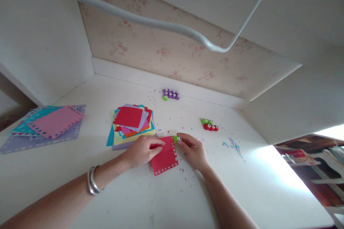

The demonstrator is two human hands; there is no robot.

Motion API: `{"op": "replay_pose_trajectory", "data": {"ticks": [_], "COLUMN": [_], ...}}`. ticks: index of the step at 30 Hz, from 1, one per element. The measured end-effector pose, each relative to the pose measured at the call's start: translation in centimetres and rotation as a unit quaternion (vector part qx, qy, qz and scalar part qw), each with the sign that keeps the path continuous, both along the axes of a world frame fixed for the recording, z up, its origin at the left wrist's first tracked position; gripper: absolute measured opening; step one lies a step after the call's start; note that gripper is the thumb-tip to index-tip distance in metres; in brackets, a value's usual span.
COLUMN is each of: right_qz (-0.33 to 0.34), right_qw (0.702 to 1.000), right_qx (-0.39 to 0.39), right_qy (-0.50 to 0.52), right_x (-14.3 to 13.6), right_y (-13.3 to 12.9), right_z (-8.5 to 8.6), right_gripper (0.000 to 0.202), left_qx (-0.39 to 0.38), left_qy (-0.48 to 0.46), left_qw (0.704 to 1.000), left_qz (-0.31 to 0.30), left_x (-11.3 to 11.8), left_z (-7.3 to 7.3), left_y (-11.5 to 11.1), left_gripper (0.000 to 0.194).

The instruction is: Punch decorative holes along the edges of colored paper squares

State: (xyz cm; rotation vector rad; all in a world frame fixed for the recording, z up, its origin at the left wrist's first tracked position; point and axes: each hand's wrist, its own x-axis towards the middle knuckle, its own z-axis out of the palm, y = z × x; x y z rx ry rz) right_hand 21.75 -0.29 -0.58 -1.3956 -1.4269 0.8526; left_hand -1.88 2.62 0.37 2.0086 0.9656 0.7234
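A square of red paper (164, 159) lies in front of me, with small shapes punched along its right and bottom edges. My left hand (143, 150) grips the paper at its left side, the thumb on top and the other fingers partly hidden. At the top right corner of the sheet sits a small green paper punch (176, 139) with a white knob. My right hand (192, 150) pinches this punch between thumb and fingers, against the paper's edge. Tiny punched bits are scattered around the sheet.
Behind my left hand is a stack of coloured papers (131, 123). Punched sheets (56, 121) lie at the far left. Purple punches (172, 94) with a green one stand near the wall; red and green punches (211, 127) sit right. Blue-purple scraps (235, 146) lie beyond. A white cable (161, 25) crosses above.
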Motion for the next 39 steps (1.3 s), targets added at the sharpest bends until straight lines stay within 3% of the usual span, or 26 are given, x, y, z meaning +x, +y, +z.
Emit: {"op": "replay_pose_trajectory", "data": {"ticks": [23,29,32,37,39], "right_qz": [0.062,0.106,0.117,0.096,0.111], "right_qw": [0.997,0.986,0.982,0.983,0.981], "right_qx": [0.031,0.056,0.043,-0.004,-0.025], "right_qy": [-0.036,-0.119,-0.139,-0.155,-0.160], "right_x": [0.0,-0.1,0.0,0.7,1.0], "right_y": [-0.1,-0.4,-0.2,0.6,0.9], "right_z": [-0.1,0.3,0.8,1.8,2.1], "right_gripper": [0.022,0.021,0.022,0.026,0.026], "left_qx": [-0.026,0.079,0.138,0.240,0.282], "left_qy": [0.012,0.050,0.056,0.099,0.111], "left_qw": [1.000,0.995,0.988,0.965,0.953], "left_qz": [-0.006,-0.041,-0.029,0.022,0.014], "left_x": [0.0,0.4,0.7,0.7,0.7], "left_z": [0.1,-0.6,-0.9,-0.2,0.2], "left_y": [0.0,-0.4,-1.0,-1.9,-2.2], "left_gripper": [0.022,0.020,0.022,0.023,0.024]}}
